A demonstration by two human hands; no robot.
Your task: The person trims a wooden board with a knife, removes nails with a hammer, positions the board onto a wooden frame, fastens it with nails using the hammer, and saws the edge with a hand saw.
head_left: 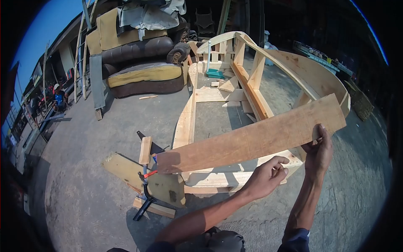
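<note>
A long, flat wooden board (247, 132) slants across the view above the near end of a pale wooden frame (222, 178). My right hand (320, 151) grips the board's lower edge near its right end, with fingers partly hidden behind it. Just below the board and over the frame's near corner is my left hand (266, 176). Its index finger and thumb are curled together; whatever they may hold is too small or hidden to make out. At the board's left end lie a hammer (145, 189) with a black handle and a handsaw (150, 143), partly covered.
Beneath the tools lies a tan sheet (121, 166) with wood offcuts (157, 208). Wood scraps (228, 85) and a green dustpan (215, 73) are within the frame. A worn sofa (142, 63) stands behind, and a person (60, 98) is far left.
</note>
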